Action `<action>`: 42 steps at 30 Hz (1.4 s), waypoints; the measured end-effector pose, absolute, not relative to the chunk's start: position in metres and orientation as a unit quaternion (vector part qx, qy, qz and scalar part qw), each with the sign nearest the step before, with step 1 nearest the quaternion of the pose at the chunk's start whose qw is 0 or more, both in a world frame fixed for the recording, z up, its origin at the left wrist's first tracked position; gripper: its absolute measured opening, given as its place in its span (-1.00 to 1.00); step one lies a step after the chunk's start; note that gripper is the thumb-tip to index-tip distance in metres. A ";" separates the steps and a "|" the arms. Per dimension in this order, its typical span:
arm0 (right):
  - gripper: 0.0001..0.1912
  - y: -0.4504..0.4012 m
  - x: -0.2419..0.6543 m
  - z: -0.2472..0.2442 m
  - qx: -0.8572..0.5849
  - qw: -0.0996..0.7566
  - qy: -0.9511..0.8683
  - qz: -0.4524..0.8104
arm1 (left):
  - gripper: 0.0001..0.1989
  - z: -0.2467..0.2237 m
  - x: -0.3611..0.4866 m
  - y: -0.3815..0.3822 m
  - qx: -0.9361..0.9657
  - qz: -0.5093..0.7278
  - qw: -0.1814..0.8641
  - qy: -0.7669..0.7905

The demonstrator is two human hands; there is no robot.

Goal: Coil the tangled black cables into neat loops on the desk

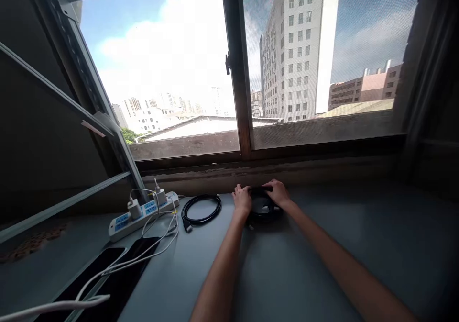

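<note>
A coiled black cable (265,213) lies on the grey tabletop below the window, between my two hands. My left hand (242,198) is closed on the coil's upper left side. At its upper right, my right hand (278,193) grips the same coil with thumb and fingers. Light-coloured connector ends show near the coil's middle and lower edge. To the left of my left hand rests a second coiled black cable (201,222), its plug at the lower left; neither hand touches it.
A white power strip (142,218) with two chargers stands left, white cables running from it over dark flat devices (124,279) on the grey table (304,274). A metal frame (122,145) rises at the left. The window (245,97) stands behind.
</note>
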State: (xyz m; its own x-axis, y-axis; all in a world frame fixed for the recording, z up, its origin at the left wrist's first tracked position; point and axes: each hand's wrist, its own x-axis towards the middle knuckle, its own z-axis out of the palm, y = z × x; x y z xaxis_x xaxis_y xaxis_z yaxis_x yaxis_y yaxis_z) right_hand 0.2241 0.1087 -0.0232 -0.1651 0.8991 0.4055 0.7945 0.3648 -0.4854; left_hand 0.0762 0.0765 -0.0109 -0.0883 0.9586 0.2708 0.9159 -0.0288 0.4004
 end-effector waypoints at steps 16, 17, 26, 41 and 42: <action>-0.80 0.122 0.239 -0.035 -0.518 0.359 -0.768 0.115 | -0.66 -0.015 0.074 0.076 0.626 0.310 0.101 0.709; -0.80 0.122 0.239 -0.035 -0.517 0.360 -0.768 0.117 | -0.67 -0.015 0.073 0.076 0.622 0.311 0.102 0.711; -0.84 0.124 0.240 -0.047 -0.513 0.402 -0.748 0.128 | -0.73 -0.016 0.077 0.070 0.603 0.319 0.099 0.724; -0.84 0.125 0.235 -0.048 -0.525 0.379 -0.759 0.075 | -0.73 -0.014 0.079 0.071 0.618 0.310 0.080 0.717; -0.85 0.125 0.235 -0.047 -0.530 0.370 -0.759 0.076 | -0.72 -0.012 0.078 0.070 0.623 0.309 0.076 0.714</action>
